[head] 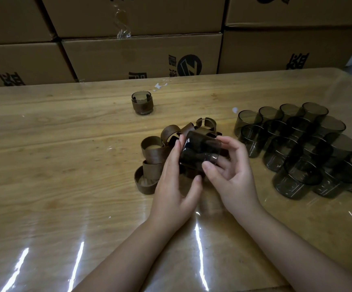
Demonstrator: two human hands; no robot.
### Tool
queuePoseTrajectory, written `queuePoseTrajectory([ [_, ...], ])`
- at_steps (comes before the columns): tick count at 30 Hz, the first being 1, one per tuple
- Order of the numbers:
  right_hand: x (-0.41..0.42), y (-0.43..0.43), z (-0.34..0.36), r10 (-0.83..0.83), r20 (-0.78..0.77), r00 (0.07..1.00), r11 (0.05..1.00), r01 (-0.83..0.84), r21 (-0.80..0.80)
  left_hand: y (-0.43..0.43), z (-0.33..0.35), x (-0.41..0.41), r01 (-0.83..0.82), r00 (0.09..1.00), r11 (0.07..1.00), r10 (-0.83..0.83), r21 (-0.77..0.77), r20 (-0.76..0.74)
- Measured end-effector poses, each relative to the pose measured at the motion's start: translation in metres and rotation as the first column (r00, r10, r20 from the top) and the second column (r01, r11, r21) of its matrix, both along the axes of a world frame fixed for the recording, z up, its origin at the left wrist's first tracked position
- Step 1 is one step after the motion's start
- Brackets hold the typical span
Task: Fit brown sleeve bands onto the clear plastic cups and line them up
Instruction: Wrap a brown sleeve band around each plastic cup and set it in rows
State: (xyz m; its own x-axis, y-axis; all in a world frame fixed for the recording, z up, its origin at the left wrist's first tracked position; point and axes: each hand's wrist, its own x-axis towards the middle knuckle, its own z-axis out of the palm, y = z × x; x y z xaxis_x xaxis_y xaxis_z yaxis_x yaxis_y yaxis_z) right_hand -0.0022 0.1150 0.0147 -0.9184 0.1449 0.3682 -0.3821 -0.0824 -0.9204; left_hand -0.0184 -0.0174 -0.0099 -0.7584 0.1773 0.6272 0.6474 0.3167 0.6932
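Both hands hold one smoky clear cup (200, 151) tilted on its side above a heap of brown sleeve bands (153, 153). My left hand (174, 182) touches the cup's left side with straight fingers, thumb below it. My right hand (232, 167) grips the cup's right end with thumb and curled fingers. No band shows on this cup. One cup with a brown band fitted (142, 102) stands upright alone farther back on the table. A cluster of several bare cups (303, 148) stands at the right.
The wooden table (55, 165) has a glossy clear cover. Stacked cardboard boxes (141, 53) form a wall along its far edge. A strip of clear tape hangs on one box. Small white scraps lie near the back edge.
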Motion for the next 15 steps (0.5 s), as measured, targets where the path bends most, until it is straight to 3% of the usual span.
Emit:
queuePoseTrajectory([
  [15,0.004,0.006,0.014,-0.07,0.041,0.997,0.99,0.064,0.127,-0.001,-0.002,-0.001,0.089,0.996,0.996,-0.088,-0.026,0.032],
])
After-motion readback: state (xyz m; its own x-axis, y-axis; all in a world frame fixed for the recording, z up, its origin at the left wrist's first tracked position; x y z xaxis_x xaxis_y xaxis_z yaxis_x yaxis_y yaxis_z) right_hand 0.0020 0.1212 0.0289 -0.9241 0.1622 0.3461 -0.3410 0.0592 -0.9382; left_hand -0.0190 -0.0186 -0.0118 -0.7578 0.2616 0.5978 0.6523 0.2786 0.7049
